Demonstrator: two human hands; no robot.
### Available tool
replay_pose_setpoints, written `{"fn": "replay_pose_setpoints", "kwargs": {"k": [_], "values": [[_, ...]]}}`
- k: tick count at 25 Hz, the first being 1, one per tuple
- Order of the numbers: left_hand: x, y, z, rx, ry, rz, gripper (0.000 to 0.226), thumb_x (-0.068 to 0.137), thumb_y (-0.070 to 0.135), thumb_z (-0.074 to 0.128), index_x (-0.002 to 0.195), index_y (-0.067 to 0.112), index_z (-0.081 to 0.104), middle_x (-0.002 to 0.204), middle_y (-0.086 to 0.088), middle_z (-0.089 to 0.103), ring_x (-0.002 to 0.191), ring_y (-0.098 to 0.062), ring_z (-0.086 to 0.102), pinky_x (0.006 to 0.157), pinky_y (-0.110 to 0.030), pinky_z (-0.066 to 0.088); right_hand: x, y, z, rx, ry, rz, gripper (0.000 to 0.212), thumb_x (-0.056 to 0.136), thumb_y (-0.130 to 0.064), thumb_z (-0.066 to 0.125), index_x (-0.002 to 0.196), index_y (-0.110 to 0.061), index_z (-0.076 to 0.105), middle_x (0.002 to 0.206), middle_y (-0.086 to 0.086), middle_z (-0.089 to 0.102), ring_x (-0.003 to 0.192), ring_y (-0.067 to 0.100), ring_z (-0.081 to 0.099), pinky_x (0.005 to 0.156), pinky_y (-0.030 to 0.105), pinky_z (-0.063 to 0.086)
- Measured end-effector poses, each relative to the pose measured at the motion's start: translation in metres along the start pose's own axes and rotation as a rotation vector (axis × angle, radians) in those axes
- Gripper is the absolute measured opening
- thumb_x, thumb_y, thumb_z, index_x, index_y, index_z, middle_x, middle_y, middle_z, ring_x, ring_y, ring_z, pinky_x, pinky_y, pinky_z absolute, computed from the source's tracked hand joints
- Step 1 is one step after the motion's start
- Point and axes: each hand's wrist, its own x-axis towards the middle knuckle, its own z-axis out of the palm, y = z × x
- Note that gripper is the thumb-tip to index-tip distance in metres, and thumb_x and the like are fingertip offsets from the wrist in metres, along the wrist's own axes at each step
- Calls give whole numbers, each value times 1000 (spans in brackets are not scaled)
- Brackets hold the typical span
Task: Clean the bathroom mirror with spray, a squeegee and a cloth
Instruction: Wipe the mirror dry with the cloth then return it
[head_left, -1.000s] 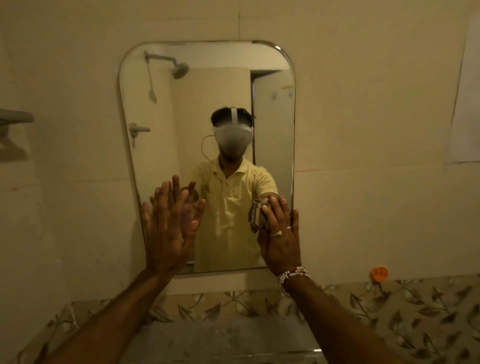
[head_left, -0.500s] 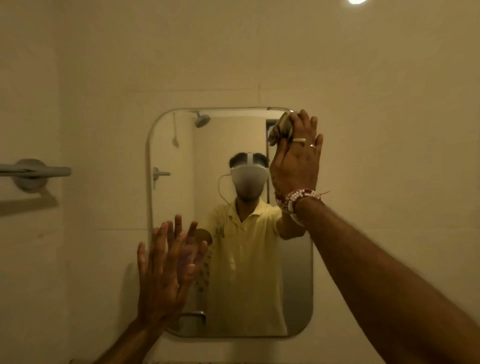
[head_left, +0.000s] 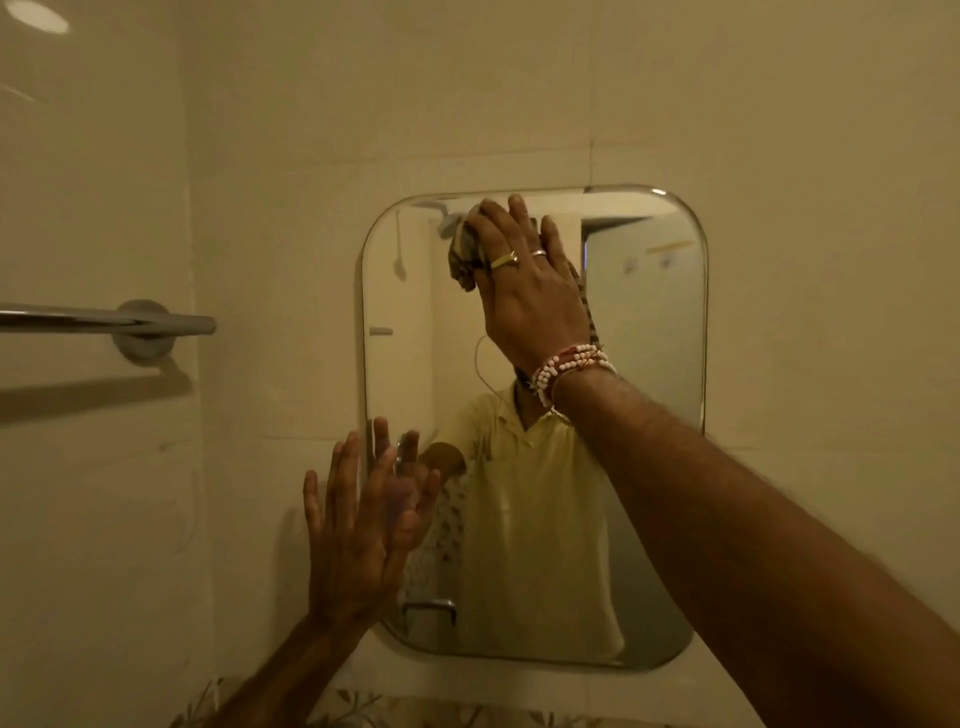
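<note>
- The right hand (head_left: 524, 291), rings on two fingers and beads at the wrist, pressed a bunched cloth (head_left: 464, 255) against the mirror (head_left: 649, 364) near its top edge, fingers laid almost straight over it.
- The left hand (head_left: 363, 525) held nothing, its fingers straight and spread against the mirror's lower left edge.
- A metal towel bar (head_left: 104, 318) was fixed to the wall left of the mirror.

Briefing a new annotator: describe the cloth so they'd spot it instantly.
Find the rounded wall mirror right of the towel bar. Near its top edge, the ringed right hand presses a bunched cloth against the glass. It is the only dark, crumpled thing there; the left hand lower down holds nothing.
</note>
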Motion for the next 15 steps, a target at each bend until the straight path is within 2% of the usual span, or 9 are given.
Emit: {"fn": "replay_pose_setpoints", "kwargs": {"k": [3,5,10,13,15], "values": [[4,3,-6,-41,5,-17,67,108,57,20,162,19,32,174,-13,15,162,-32,14,125,-68,8,-42,-16,16,-76,-101,-167,59,96,-19,52,153,-20,34,162,6,33,153,27,22,127,46,9],[0,0,-13,-70,10,-28,65,107,56,23,161,21,31,174,-11,15,162,-31,13,125,-67,7,-86,-33,28,-87,-178,-214,64,95,-22,55,154,-21,30,163,7,29,154,28,19,127,48,10],[-17,-10,-24,-50,5,-13,64,108,56,24,162,22,29,175,-12,13,162,-30,11,125,-68,8,-215,-57,44,-100,-374,-397,64,98,-25,48,158,-18,24,166,11,21,156,31,10,126,51,5],[-15,-4,-24,-53,1,-11,64,108,53,24,161,19,30,174,-14,14,162,-31,12,124,-69,9,-240,-50,39,-130,-432,-481,65,98,-21,48,158,-17,24,167,10,21,156,30,10,126,50,11],[-11,6,-20,-82,-3,1,64,108,53,24,162,19,29,175,-12,11,162,-31,11,125,-68,7,-236,-36,29,-134,-420,-468,66,95,-17,50,157,-18,27,165,9,26,155,29,14,126,50,12]]}}
